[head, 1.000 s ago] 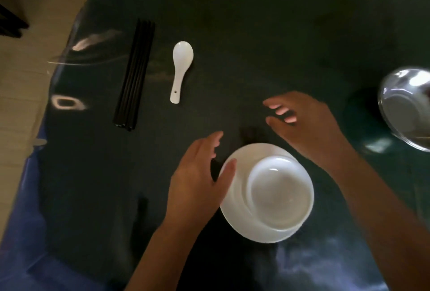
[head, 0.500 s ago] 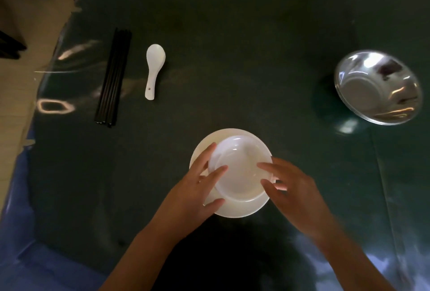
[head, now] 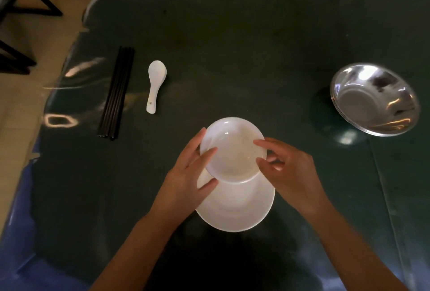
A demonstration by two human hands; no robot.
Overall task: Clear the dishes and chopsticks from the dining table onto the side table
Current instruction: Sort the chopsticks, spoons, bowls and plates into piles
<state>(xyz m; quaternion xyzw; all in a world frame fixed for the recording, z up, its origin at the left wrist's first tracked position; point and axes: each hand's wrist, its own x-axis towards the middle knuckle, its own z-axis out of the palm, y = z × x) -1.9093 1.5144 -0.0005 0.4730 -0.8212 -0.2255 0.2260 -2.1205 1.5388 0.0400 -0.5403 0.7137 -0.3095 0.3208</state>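
Both hands on the small round white ceramic bowl (head: 232, 151), which sits over the far part of the round white ceramic plate (head: 237, 204) near the front middle of the dark green cloth-covered dining table (head: 232, 46). Whether the bowl touches the plate or is raised off it: cannot tell. Left hand (head: 186, 179) grips the bowl's left rim, fingers curled around the side, thumb on the near edge. Right hand (head: 290, 169) grips the right rim, fingertips over the edge. Bundle of black chopsticks (head: 116, 92) lies far left on the table, white ceramic soup spoon (head: 154, 86) just beside it on the right, apart. Shiny round steel bowl (head: 374, 99) sits at the right, well apart from the hands.
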